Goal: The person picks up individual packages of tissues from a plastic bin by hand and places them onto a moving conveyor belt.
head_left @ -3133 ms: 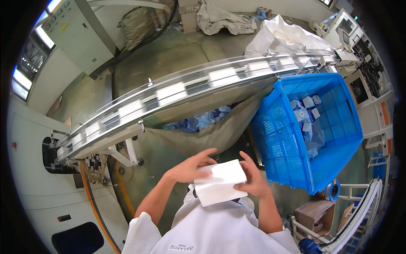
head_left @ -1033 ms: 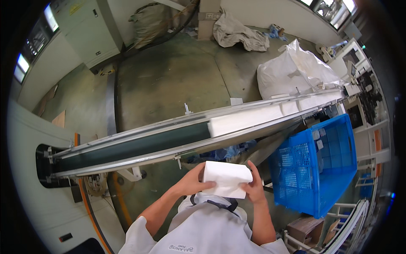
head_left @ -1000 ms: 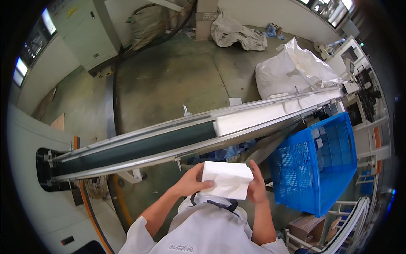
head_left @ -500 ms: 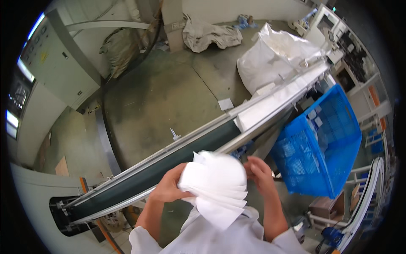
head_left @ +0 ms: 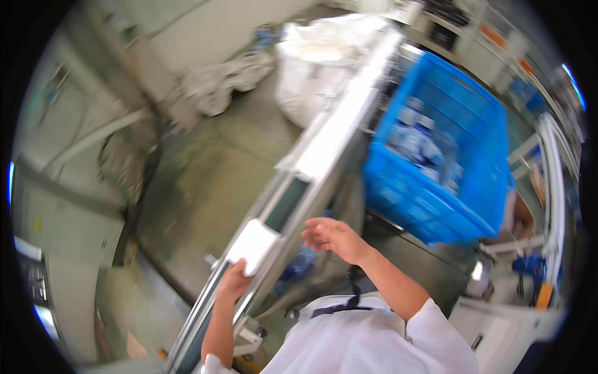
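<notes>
On the conveyor belt in front of me lies a small stack of white sheets (head_left: 255, 243). My left hand (head_left: 234, 282) is at the stack's near edge, its fingers closed on it. To the right, past the rail, my right hand (head_left: 337, 240) hangs in the air with fingers spread and nothing in them. A strip of dark green belt (head_left: 286, 204) shows between this stack and a long row of white sheets (head_left: 336, 137) farther up the conveyor. Motion blurs the sheets' edges.
Right of the conveyor stands a blue plastic crate (head_left: 430, 219) holding several wrapped white-and-blue packs (head_left: 416, 140). A large white sack (head_left: 305, 81) stands beyond the conveyor. A crumpled grey cloth (head_left: 218, 84) lies on the floor. Metal rails (head_left: 199, 324) edge the belt.
The white sheets, fanned out before my chest earlier, now lie on the belt under my left hand. My right hand has come away from them. The view has turned toward the right.
</notes>
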`<state>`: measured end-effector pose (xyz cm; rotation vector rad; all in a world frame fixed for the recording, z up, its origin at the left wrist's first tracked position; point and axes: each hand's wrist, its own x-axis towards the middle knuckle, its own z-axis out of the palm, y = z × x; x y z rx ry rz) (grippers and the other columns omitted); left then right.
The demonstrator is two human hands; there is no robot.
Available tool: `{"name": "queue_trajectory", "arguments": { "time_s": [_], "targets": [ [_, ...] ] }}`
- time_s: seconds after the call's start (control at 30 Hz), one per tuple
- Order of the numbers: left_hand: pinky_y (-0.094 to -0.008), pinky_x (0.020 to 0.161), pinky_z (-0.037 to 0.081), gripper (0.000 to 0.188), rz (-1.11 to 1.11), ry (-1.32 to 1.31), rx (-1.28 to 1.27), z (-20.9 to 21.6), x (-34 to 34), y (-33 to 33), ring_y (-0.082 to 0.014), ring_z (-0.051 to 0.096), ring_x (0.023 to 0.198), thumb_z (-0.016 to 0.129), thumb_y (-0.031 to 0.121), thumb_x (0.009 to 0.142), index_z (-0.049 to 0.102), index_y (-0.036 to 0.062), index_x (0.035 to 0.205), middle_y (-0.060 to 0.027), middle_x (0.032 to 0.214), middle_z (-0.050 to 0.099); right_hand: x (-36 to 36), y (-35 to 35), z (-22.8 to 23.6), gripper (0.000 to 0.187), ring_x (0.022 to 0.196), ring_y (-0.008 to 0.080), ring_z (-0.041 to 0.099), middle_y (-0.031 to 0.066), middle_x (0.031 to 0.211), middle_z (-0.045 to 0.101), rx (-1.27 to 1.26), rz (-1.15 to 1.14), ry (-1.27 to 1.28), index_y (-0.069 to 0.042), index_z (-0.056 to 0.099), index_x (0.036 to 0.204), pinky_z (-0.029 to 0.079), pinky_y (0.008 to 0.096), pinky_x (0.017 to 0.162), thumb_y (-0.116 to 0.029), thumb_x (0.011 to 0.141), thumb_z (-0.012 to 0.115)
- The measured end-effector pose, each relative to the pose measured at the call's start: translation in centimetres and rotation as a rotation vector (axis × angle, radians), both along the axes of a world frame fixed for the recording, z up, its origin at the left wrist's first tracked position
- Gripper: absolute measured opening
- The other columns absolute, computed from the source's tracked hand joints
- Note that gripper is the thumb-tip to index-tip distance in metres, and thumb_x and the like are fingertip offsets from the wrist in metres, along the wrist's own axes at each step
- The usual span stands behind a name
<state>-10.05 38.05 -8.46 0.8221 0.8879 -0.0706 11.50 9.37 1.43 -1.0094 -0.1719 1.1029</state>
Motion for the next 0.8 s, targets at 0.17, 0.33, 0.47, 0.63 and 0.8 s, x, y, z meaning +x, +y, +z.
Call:
{"name": "queue_trajectory", "arguments": {
  "time_s": [0.17, 0.33, 0.47, 0.63, 0.8],
  "targets": [
    [-0.0343, 0.068, 0.050, 0.028, -0.258, 0.309, -0.039, -5.7, -0.4, 2.6, -0.0181, 0.061, 0.081, 0.053, 0.037, 0.094, 0.064, 0.0110, 0.097, -0.0029, 0.089, 0.064, 10.7, -14.5, 3.9, 0.030, 0.090, 0.0169, 0.063, 0.0093, 0.105, 0.064, -0.037, -0.013, -0.288, -0.002, 0.056, 0.119, 0.051, 0.0311, 0.078, -0.017, 0.093, 0.058],
    [-0.0365, 0.087, 0.050, 0.042, 0.082, 0.378, 0.238, 5.1, 6.5, -5.6, -0.0222, 0.057, 0.100, 0.060, 0.020, 0.092, 0.049, -0.0015, 0.127, -0.0139, 0.115, 0.059, 32.4, -32.6, -1.0, 0.029, 0.080, 0.0162, 0.064, 0.0102, 0.093, 0.068, -0.554, -0.518, -0.552, 0.000, 0.061, 0.110, 0.053, 0.0313, 0.066, -0.019, 0.088, 0.060],
    [-0.0391, 0.090, 0.048, 0.037, 0.130, 0.300, 0.660, 10.0, 14.0, -12.9, -0.0237, 0.056, 0.102, 0.060, 0.018, 0.092, 0.050, -0.0004, 0.122, -0.0134, 0.111, 0.059, 41.8, -45.2, -19.5, 0.034, 0.091, 0.0318, 0.064, 0.0178, 0.099, 0.067, -1.387, -0.379, -0.848, -0.002, 0.066, 0.101, 0.051, 0.0398, 0.079, -0.027, 0.077, 0.064],
    [-0.0385, 0.088, 0.048, 0.032, -0.021, 0.308, 0.695, 9.5, 16.5, -22.4, -0.0246, 0.055, 0.104, 0.061, 0.007, 0.089, 0.050, -0.0005, 0.119, -0.0130, 0.113, 0.057, 35.1, -43.6, -31.9, 0.055, 0.103, 0.0328, 0.062, 0.0197, 0.110, 0.065, -1.271, 0.384, -0.377, -0.004, 0.070, 0.103, 0.047, 0.0410, 0.089, -0.053, 0.077, 0.065],
    [-0.0241, 0.071, 0.050, 0.024, -0.121, 0.387, 0.786, 7.9, 21.2, -28.0, -0.0148, 0.062, 0.082, 0.059, 0.016, 0.092, 0.055, 0.0000, 0.110, -0.0083, 0.098, 0.062, 31.7, -42.6, -31.7, 0.102, 0.121, 0.0351, 0.050, 0.0222, 0.136, 0.047, -0.992, 0.561, -0.156, -0.001, 0.035, 0.142, 0.040, 0.0404, 0.101, -0.058, 0.065, 0.071]
  ]
}}
